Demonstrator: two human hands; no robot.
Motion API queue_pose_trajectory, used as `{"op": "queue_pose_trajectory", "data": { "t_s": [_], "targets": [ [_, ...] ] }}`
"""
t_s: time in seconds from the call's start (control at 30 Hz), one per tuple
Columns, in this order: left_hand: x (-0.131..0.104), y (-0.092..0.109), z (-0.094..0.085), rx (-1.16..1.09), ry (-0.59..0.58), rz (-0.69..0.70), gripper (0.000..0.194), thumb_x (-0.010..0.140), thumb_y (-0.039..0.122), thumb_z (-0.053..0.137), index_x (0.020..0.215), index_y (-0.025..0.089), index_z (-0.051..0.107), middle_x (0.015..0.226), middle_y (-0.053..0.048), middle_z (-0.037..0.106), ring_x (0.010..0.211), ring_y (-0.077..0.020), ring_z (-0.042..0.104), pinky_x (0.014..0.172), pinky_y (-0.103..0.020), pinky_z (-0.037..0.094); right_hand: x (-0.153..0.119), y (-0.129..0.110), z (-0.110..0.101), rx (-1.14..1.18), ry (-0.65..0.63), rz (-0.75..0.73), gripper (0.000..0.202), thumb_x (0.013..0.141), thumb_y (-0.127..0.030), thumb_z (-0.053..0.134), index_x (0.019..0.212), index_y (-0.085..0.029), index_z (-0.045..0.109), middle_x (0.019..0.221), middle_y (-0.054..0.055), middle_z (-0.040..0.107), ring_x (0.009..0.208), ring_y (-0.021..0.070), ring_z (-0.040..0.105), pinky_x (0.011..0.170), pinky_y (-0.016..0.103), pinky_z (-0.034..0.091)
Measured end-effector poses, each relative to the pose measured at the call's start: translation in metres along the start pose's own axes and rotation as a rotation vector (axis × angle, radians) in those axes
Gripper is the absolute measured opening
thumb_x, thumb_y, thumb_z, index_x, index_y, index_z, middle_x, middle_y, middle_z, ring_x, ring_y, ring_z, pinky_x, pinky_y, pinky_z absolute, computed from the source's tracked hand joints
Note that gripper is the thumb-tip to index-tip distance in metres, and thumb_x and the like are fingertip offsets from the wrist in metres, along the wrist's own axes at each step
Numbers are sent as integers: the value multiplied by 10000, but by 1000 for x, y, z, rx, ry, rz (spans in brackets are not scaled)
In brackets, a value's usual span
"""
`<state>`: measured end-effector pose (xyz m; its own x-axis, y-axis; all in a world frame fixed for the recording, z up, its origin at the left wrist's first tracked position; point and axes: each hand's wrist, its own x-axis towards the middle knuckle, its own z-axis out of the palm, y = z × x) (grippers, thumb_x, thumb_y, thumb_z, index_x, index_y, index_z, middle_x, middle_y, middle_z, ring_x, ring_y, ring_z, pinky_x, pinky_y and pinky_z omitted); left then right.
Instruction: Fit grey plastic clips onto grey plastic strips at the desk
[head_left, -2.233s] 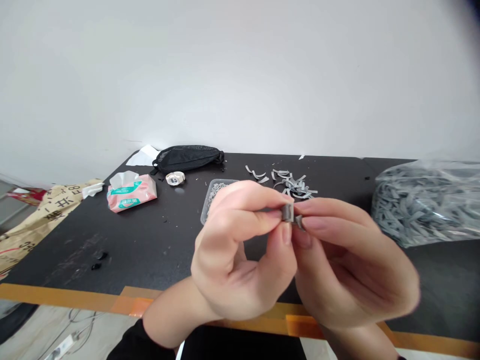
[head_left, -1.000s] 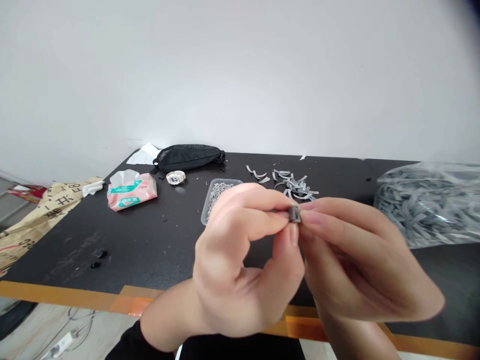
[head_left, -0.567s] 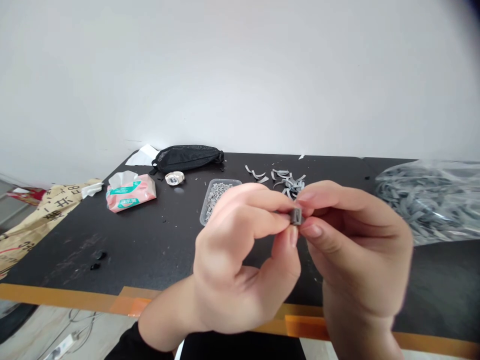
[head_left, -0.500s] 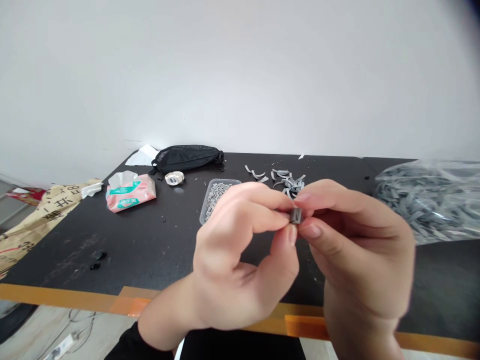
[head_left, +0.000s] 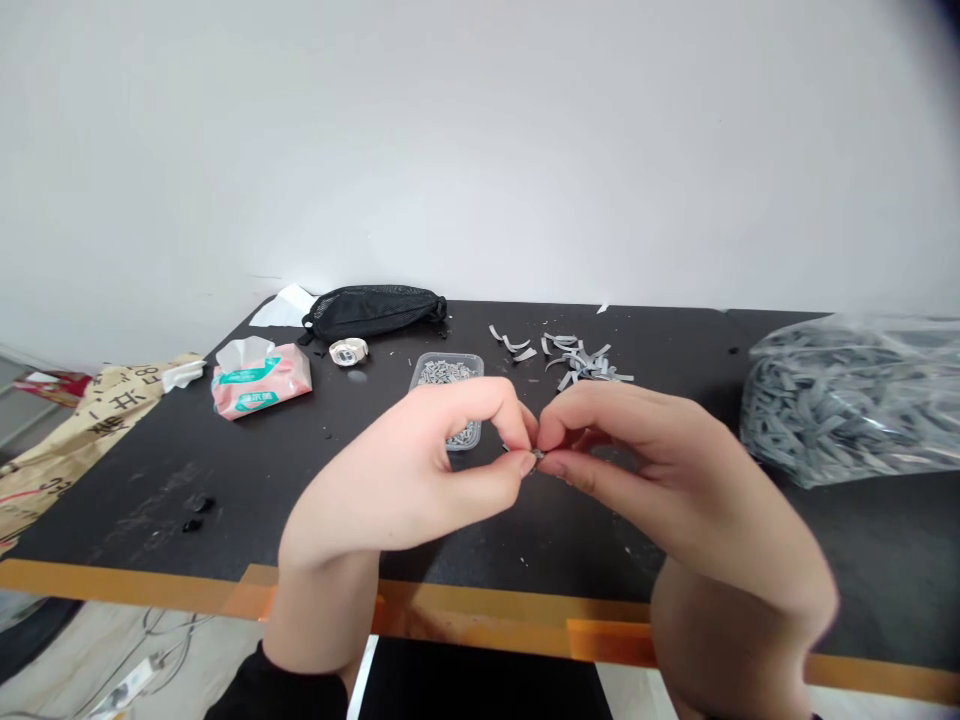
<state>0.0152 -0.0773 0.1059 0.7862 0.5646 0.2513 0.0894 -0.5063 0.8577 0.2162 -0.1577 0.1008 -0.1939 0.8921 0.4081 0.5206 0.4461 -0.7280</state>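
Note:
My left hand (head_left: 420, 470) and my right hand (head_left: 660, 470) meet fingertip to fingertip above the dark table. Between them both pinch a small grey piece (head_left: 538, 455), mostly covered by the fingers; its exact kind cannot be made out. Partly behind my left hand stands a clear plastic tub (head_left: 478, 400) filled with small grey pieces (head_left: 444, 371). Beyond my right hand lies a loose pile of grey strips (head_left: 581, 360), with a few more strips (head_left: 510, 345) to its left.
A clear bag of grey strips (head_left: 817, 400) lies at the right. Toward the back left are a tissue pack (head_left: 262, 378), a white watch (head_left: 349, 352) and a black mesh pouch (head_left: 375, 311). Small black bits (head_left: 193, 525) lie near the tape-covered front edge (head_left: 480, 610).
Both hands have moved away from the camera, toward the table, and somewhat left, still pinching the small grey piece. More of the tub and the strip pile now shows.

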Motion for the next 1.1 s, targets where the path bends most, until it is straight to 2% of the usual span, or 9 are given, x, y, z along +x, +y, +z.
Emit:
{"op": "queue_pose_trajectory", "data": {
  "t_s": [0.1,0.23,0.47,0.67,0.77,0.87,1.0,1.1],
  "targets": [
    [1,0,-5,24,-94,-29,132,860,103,574,785,208,598,845,27,698,775,-146,628,717,-297,512,-1,0,2,-37,-29,-2,161,907,-102,690,810,-226,655,765,-40,678,673,101,599,615,223,493],
    [0,0,-8,27,-103,-25,118,854,104,566,795,202,599,857,16,707,771,-146,627,713,-291,503,0,-1,4,9,9,68,163,880,-95,715,801,-234,686,726,-45,689,647,108,603,593,229,473],
    [-1,2,-10,77,-183,-47,83,859,145,567,817,191,621,801,17,691,730,-147,613,661,-288,473,8,9,1,250,-233,119,180,894,-83,698,784,-205,625,760,-51,632,651,71,554,586,185,452],
    [-2,5,-9,59,-183,-102,71,890,175,575,828,185,608,798,22,670,708,-131,584,638,-283,455,12,19,-2,506,-311,203,175,921,-163,696,771,-187,610,722,-53,574,615,58,504,567,170,433],
    [-1,3,-8,34,-141,-58,87,897,144,573,831,188,609,854,21,699,762,-131,613,680,-284,475,9,17,-2,472,-278,195,175,953,-171,656,792,-192,591,735,-52,551,644,63,494,592,170,429],
    [1,-1,-4,12,-70,-4,110,897,111,577,830,196,598,898,28,709,809,-129,633,728,-286,495,6,13,1,450,-194,194,182,987,-216,637,813,-197,585,748,-49,538,680,70,494,628,174,433],
    [2,0,4,-38,74,66,142,901,86,573,821,204,575,879,30,691,825,-135,646,777,-301,514,6,12,10,610,-87,201,211,1013,-278,629,825,-199,575,791,-43,547,695,63,521,661,171,469],
    [-1,5,11,26,181,86,163,899,72,567,812,210,563,849,46,676,812,-129,638,780,-296,508,8,16,16,746,-45,181,198,1006,-289,649,841,-198,590,817,-40,563,690,59,562,669,178,500]
  ]
}}
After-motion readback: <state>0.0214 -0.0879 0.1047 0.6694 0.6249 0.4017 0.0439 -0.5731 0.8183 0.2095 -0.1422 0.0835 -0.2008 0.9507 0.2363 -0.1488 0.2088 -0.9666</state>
